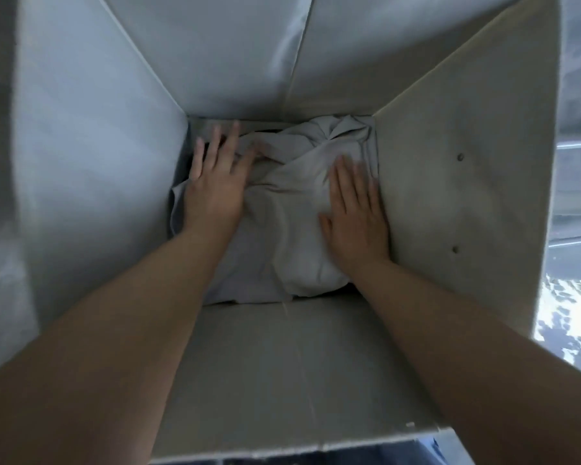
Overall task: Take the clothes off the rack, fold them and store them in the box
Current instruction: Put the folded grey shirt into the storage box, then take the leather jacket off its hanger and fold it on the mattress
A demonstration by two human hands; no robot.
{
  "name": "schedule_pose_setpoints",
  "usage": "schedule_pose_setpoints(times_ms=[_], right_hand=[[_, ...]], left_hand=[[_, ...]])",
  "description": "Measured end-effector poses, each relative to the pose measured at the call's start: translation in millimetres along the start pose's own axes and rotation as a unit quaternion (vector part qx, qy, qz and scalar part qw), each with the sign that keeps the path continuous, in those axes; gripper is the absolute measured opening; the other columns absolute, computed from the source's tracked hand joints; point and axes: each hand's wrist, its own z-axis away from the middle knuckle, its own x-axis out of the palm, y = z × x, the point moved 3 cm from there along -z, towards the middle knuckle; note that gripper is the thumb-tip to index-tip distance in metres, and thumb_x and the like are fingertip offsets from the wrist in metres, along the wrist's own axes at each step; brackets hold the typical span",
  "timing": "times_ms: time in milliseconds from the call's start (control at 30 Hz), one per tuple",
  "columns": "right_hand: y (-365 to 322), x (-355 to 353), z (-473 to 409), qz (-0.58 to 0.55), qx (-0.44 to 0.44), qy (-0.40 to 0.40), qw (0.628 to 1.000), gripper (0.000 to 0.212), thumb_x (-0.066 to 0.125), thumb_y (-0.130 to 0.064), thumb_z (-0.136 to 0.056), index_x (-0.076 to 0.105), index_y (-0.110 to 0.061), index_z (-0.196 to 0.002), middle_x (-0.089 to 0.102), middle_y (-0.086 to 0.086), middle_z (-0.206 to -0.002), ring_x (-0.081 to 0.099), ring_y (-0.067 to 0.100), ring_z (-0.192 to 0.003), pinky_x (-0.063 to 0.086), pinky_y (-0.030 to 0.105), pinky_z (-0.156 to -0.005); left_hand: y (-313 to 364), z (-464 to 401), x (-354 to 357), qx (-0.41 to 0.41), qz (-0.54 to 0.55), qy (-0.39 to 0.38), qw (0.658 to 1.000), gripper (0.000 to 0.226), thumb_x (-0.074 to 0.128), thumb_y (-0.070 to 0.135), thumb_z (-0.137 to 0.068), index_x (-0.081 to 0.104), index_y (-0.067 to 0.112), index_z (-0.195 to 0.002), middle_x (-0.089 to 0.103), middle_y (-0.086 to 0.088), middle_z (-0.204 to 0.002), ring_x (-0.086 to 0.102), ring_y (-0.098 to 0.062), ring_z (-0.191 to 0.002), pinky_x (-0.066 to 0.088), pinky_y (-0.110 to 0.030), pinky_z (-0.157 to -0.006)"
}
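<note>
The view looks straight down into a deep, pale box (450,182) that fills nearly the whole frame. Beyond the box's right wall, a strip of bright ground (571,297) with leaf shadows shows. At the bottom of the box lies a rumpled light grey garment (282,209), covering most of the floor between the walls. The left hand (215,186) presses flat on the garment's left part, fingers straight and spread. The right hand (356,216) lies flat on its right part, close to the box's right wall, fingers straight and holding nothing.
</note>
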Motion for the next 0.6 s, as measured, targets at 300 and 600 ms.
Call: schedule_pose_setpoints(times_ms=[300,600], right_hand=[[-16.5,-65.7,77.6,-0.080,0.181,-0.370,0.908,0.056,0.047,-0.026,-0.097,0.037,-0.003,-0.147,0.029,0.018,-0.156,0.032,0.033,-0.143,0.032,0.039,-0.115],[-75.2,-253.6,166.0,-0.333,0.110,-0.094,0.932,0.039,0.049,-0.011,-0.086,0.067,-0.013,-0.121,0.067,0.011,-0.117,0.057,0.032,-0.113,0.047,0.046,-0.097]], left_hand=[[14.7,105.3,-81.7,-0.038,-0.271,-0.391,0.879,0.053,0.022,0.027,-0.101,0.027,0.009,-0.151,0.022,-0.017,-0.157,0.014,-0.036,-0.146,0.002,-0.048,-0.120],[57.6,152.4,-263.7,-0.130,0.145,-0.332,0.923,0.027,0.037,0.028,-0.098,0.061,0.014,-0.099,0.064,-0.006,-0.100,0.060,-0.026,-0.099,0.046,-0.037,-0.084]])
